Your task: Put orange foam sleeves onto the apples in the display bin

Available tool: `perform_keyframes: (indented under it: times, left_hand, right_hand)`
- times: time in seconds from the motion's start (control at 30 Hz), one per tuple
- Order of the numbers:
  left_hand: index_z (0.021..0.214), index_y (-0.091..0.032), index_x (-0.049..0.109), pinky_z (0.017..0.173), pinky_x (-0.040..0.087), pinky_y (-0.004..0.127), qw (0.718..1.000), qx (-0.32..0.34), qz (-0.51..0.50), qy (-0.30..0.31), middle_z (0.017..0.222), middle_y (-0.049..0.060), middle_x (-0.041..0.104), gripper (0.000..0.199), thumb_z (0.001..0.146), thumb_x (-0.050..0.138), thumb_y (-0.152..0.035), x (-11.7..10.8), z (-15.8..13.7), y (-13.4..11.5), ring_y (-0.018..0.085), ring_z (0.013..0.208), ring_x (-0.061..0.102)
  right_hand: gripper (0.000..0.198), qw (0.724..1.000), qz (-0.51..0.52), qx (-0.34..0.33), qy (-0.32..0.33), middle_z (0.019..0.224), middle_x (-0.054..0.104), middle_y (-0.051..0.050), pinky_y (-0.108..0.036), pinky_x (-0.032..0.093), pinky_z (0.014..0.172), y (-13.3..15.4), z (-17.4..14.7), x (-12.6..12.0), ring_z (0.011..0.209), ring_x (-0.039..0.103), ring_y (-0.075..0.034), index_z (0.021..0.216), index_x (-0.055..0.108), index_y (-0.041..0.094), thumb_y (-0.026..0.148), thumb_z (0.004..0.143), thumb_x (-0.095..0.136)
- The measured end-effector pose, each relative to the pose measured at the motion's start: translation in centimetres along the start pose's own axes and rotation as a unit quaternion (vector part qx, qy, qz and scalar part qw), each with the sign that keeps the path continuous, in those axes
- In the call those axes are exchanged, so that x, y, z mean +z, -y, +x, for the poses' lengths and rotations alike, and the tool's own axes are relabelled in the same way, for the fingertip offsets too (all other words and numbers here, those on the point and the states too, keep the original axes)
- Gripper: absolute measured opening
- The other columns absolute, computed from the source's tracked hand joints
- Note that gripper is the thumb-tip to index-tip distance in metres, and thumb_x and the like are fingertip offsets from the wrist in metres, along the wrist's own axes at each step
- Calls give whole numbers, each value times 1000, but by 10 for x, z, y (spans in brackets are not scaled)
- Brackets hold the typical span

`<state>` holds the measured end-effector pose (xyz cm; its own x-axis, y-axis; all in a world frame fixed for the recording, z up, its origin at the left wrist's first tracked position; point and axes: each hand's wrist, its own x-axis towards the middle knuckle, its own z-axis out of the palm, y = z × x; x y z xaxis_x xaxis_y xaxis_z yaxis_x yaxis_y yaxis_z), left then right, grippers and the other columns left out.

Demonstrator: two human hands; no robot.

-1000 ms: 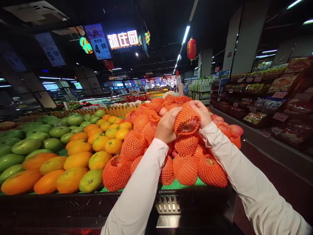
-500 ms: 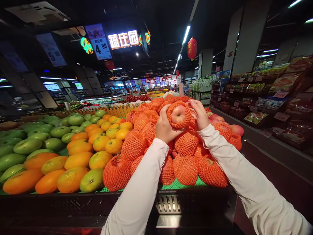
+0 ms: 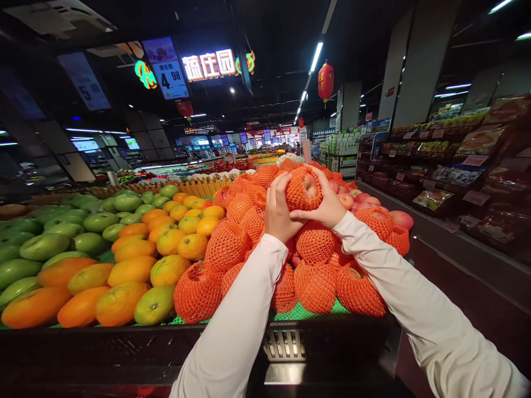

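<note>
An apple in an orange foam net is held up between my two hands above a heap of netted fruit. My left hand wraps its left side. From the right, my right hand curls round it, the thumb lying across its lower front. The net's opening faces right and toward me, with pale reddish skin showing in it. Both palms and the fruit's far side are hidden.
Left of the heap lie oranges and green mangoes. Bare red apples sit to its right. A black display edge runs along the front. Packaged goods fill the shelves at right; a red lantern hangs overhead.
My right hand has closed in from the right and now grips the netted apple too. The apple has turned, its net opening shifting rightward. My left hand has stayed nearly in place.
</note>
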<state>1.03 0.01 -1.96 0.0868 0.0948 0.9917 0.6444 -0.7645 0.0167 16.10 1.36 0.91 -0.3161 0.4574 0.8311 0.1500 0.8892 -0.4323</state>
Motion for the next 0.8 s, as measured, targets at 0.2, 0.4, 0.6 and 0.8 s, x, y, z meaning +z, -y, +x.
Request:
perform_keyframes:
  times: [0.2,0.4,0.6,0.8]
  left_hand:
    - [144,-24,22,111,38,48,1000,10,17,-9,143,15,43,79,79,64,-31,1,6,-3,29,133,43]
    - [143,-18,23,113,33,51,997,-13,74,-6,143,18,41,80,76,65,-31,-5,8,2,32,135,40]
    - [142,-14,27,111,33,54,995,-60,76,-4,140,20,40,78,75,63,-30,-7,6,6,33,133,39]
    - [140,-13,30,113,31,54,995,-69,73,-5,137,21,41,76,74,64,-27,-10,8,3,34,133,38]
  right_hand:
    - [100,992,-57,-36,-104,141,45,-11,-52,26,121,0,-3,7,137,40,-34,140,34,26,65,60,79]
    - [88,899,-157,-157,-377,140,35,-10,-54,24,120,40,2,-36,140,35,-34,146,16,28,66,80,60]
    - [77,913,-224,-148,-309,133,46,-4,-54,35,115,45,-46,-158,132,46,-32,134,37,32,62,72,71]
    - [83,860,-383,171,-291,116,64,-8,-53,50,97,-27,-128,-204,105,63,-32,125,52,23,52,54,84]
